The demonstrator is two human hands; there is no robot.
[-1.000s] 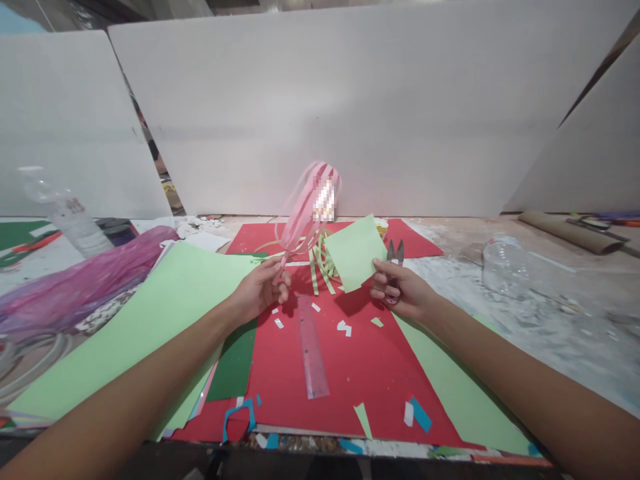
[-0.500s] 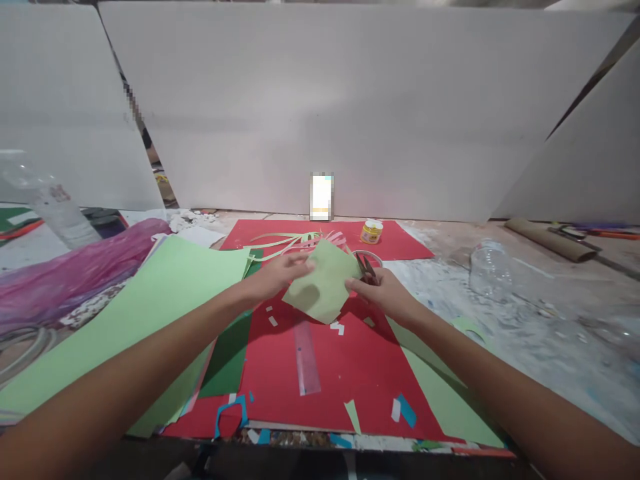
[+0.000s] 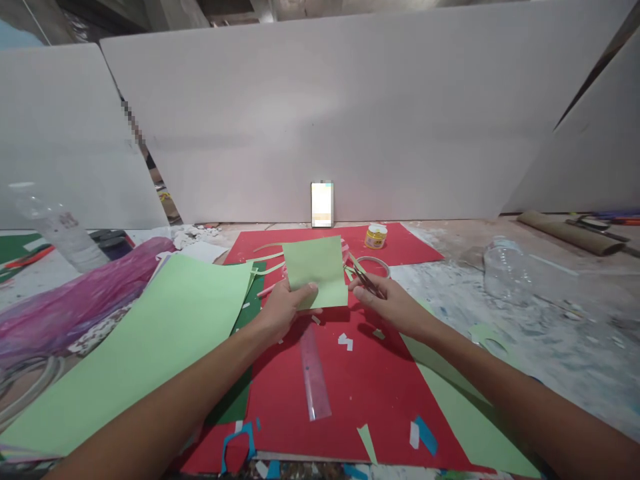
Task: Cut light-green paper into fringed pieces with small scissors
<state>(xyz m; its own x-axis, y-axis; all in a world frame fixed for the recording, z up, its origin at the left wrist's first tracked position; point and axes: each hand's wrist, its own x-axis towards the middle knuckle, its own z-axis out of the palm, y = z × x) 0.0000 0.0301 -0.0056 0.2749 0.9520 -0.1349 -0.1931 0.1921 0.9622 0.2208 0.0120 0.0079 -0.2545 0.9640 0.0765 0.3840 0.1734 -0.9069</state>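
My left hand [image 3: 283,308] pinches the lower edge of a small light green paper square [image 3: 315,270] and holds it upright above the red sheet [image 3: 350,373]. Just to its right, my right hand [image 3: 387,305] is closed round small thread snips [image 3: 366,277], whose blades point up and left toward the square's right edge. Loose green paper strips [image 3: 265,257] lie behind the square. A pink see-through ruler [image 3: 315,373] lies on the red sheet below my hands.
A large light green sheet [image 3: 150,347] and dark green paper lie at left, with a purple plastic bag [image 3: 85,287] and a clear bottle [image 3: 55,223] beyond. A yellow glue jar [image 3: 375,235], tape ring [image 3: 374,265], clear container [image 3: 503,267] and cardboard tube [image 3: 565,231] stand at right. White boards wall the back.
The pink strip lantern left my left hand and went down out of sight. The green square passed from my right hand to my left, and the snips swung toward its edge.
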